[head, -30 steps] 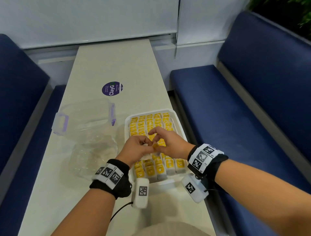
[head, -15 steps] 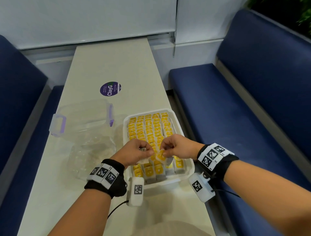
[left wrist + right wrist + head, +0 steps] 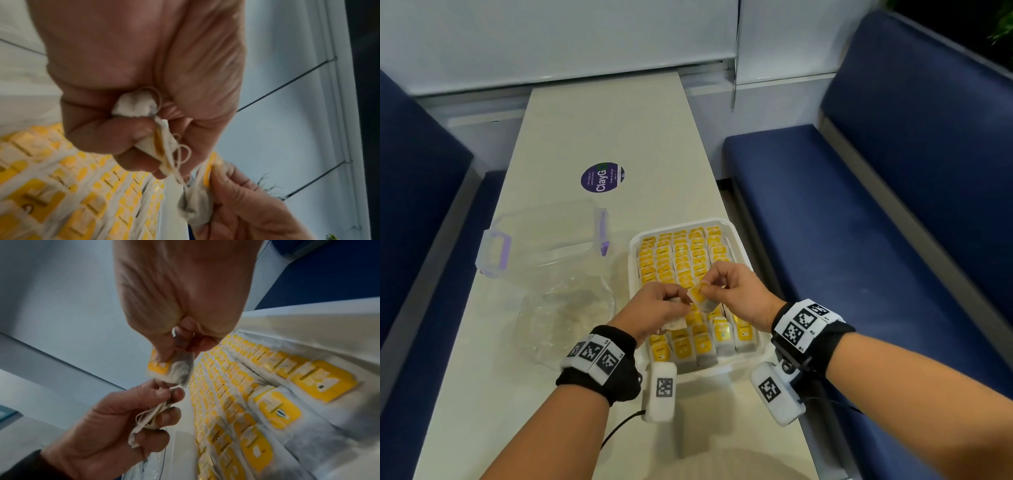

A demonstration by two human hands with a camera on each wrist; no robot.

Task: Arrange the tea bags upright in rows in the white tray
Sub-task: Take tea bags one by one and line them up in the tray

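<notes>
A white tray (image 3: 734, 367) on the table holds several rows of upright tea bags (image 3: 681, 255) with yellow tags (image 3: 279, 409). Above the tray's middle, my left hand (image 3: 654, 310) grips a small bunch of tea bags (image 3: 133, 104) with loose strings (image 3: 180, 152) in curled fingers. My right hand (image 3: 736, 291) pinches a single tea bag (image 3: 700, 297) by its yellow tag (image 3: 158, 366), just right of the left hand. The two hands almost touch. In the right wrist view this bag (image 3: 182, 369) hangs from the thumb and forefinger, above the left hand (image 3: 115, 426).
A clear plastic box with purple clips (image 3: 544, 236) stands left of the tray, with a crumpled clear bag (image 3: 565, 318) in front of it. A purple round sticker (image 3: 602, 178) lies further back on the table (image 3: 592, 123). Blue benches (image 3: 842, 222) flank the table.
Both hands have drawn back toward me over the tray and lifted a little. The right hand now holds one tea bag apart from the bunch in the left hand.
</notes>
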